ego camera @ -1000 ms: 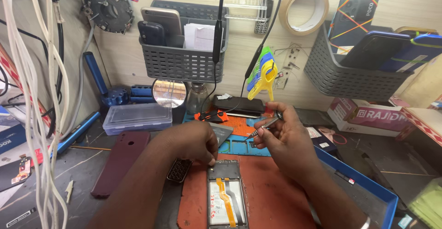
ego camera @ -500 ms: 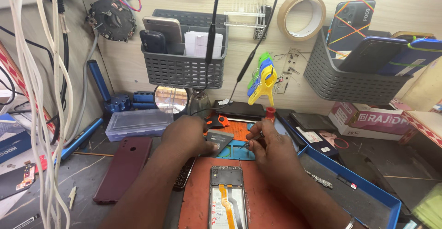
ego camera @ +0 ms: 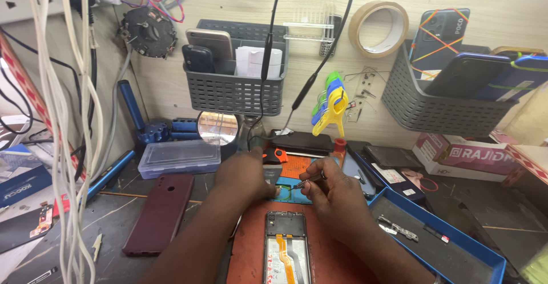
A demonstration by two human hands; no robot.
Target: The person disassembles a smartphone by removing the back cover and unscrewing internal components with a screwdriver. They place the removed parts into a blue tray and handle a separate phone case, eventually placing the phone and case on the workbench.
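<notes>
Cluttered repair bench: right hand (ego camera: 337, 195) pinches tweezers (ego camera: 308, 180), tips aimed left at a small part under left hand (ego camera: 246, 175) fingertips; opened phone (ego camera: 287, 248) just below both.

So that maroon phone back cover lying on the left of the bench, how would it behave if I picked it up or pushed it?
The maroon back cover looks like a thin empty shell, so probably light and slightly flexible. It lies flat on the dark bench, so a push would likely slide it, not tip or roll it. Its glossy surface may be slippery.
</notes>
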